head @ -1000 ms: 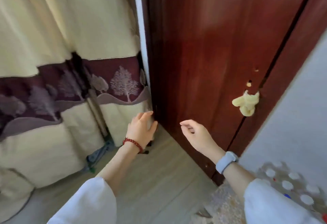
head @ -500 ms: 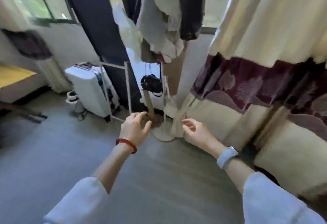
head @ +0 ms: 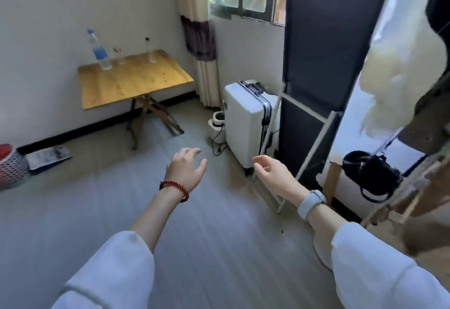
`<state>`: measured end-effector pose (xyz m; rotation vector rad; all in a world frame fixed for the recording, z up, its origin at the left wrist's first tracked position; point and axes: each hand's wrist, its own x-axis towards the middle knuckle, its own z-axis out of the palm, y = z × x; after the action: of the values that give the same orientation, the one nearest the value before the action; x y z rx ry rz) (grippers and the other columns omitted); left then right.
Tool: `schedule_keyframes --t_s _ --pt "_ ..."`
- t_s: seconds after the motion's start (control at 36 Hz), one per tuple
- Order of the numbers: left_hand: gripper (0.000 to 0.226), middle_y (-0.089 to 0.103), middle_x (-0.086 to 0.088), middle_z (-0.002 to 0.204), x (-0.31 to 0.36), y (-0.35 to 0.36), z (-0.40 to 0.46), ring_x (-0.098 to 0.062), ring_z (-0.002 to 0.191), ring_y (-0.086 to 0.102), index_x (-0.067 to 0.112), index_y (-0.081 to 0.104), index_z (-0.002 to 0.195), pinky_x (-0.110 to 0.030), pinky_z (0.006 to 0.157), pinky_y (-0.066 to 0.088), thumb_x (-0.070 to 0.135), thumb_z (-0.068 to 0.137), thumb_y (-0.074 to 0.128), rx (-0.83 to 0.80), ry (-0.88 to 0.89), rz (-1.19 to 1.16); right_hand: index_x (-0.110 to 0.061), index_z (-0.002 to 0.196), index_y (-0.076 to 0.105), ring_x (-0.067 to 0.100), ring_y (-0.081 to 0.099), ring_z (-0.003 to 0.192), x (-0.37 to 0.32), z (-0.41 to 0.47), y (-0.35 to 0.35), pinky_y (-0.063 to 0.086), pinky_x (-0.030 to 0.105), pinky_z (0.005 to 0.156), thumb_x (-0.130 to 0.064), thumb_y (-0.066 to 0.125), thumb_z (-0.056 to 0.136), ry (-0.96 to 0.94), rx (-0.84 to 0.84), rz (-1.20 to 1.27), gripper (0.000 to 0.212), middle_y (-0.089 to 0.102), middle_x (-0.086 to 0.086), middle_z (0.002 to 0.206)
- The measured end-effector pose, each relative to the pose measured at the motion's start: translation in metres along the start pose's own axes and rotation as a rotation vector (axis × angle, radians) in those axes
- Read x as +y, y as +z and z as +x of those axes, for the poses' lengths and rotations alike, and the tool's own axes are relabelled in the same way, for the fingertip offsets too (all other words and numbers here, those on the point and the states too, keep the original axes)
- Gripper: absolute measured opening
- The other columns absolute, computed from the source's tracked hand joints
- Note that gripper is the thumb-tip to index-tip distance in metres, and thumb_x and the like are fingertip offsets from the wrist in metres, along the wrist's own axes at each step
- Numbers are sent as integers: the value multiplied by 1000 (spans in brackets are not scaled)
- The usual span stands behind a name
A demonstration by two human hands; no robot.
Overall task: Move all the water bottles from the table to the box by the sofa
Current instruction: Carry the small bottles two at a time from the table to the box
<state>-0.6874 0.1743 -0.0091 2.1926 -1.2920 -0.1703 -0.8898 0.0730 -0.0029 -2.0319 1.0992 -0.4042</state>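
Three bottles stand along the far edge of the wooden table in the upper left of the frame: a tall blue-labelled bottle at the left, a smaller clear bottle just beside it, and a slim dark-capped bottle further right. Blur hides their fill level. Both hands float in the middle of the frame, well apart from the table. The left hand, with a red bead bracelet at the wrist, has its fingers spread wide and holds nothing; the right hand, above a pale watch, is loosely curled, also empty. Neither box nor sofa shows in this view.

The step in hand looks like the walk to the table. Doing it well likely means crossing the bare floor, keeping left of the white suitcase and its trailing cord, then taking one bottle per hand low on the body, since the tall one may tip.

Half a second ago the suitcase sat at the left of the frame and no table showed; now the view has swung leftward, bringing table and bottles in.
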Motion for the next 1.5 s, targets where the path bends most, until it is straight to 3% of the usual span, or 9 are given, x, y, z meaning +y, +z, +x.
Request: schedule_keyframes --t_s 0.36,0.47,0.58,0.75,0.92,1.06,1.19,1.31,1.5 --pt "32 57 -8 121 -140 -59 230 -25 113 52 13 58 115 -32 95 42 27 87 55 168 -266 -31 -17 119 55 17 60 99 -119 308 95 39 19 76 -26 45 93 -183 -237 -27 29 64 4 114" --pt "32 56 -11 121 -197 -75 319 -26 115 51 9 58 116 -27 97 35 21 88 55 213 -296 -60 -14 117 57 14 60 95 -156 409 130 39 19 79 -23 46 92 -239 -235 -17 28 64 4 116" --pt "31 56 -11 121 -244 -105 416 -26 115 50 6 58 116 -24 96 33 19 88 55 251 -304 -86 -13 121 54 22 60 107 -206 514 157 42 24 85 -25 46 93 -244 -247 -53 31 61 8 122" --pt "31 57 -11 120 -299 -132 546 -26 114 51 7 57 117 -26 97 35 20 88 54 239 -306 -90 -16 123 53 19 60 99 -264 644 183 41 20 68 -25 44 93 -235 -248 -42 32 62 6 120" --pt "34 53 -7 124 -367 -131 678 -24 116 50 12 54 120 -30 95 40 27 90 52 223 -300 -64 -13 122 53 21 58 107 -292 784 219 38 21 82 -24 44 94 -227 -226 8 31 60 8 123" --pt "37 49 -7 128 -425 -130 799 -23 119 47 13 49 125 -32 96 41 29 91 51 254 -310 -70 -14 124 51 20 57 109 -316 912 247 39 22 76 -26 42 95 -244 -208 11 33 58 7 123" --pt "41 45 -7 132 -481 -141 926 -22 118 47 14 44 128 -28 89 40 30 91 50 278 -366 -100 -13 126 48 16 55 98 -355 1054 271 41 23 73 -25 41 96 -249 -166 26 33 58 8 123" --pt "45 42 -7 136 -523 -144 1001 -23 122 45 14 40 131 -31 96 39 30 90 51 282 -416 -126 -14 128 44 14 50 90 -381 1140 296 42 23 69 -25 41 95 -220 -160 49 35 56 7 123" --pt "55 34 -8 143 -608 -124 1114 -23 128 40 13 31 138 -30 99 36 30 90 51 259 -525 -184 -15 134 36 20 54 105 -389 1269 356 47 32 83 -28 49 92 -85 -162 48 46 51 9 130"
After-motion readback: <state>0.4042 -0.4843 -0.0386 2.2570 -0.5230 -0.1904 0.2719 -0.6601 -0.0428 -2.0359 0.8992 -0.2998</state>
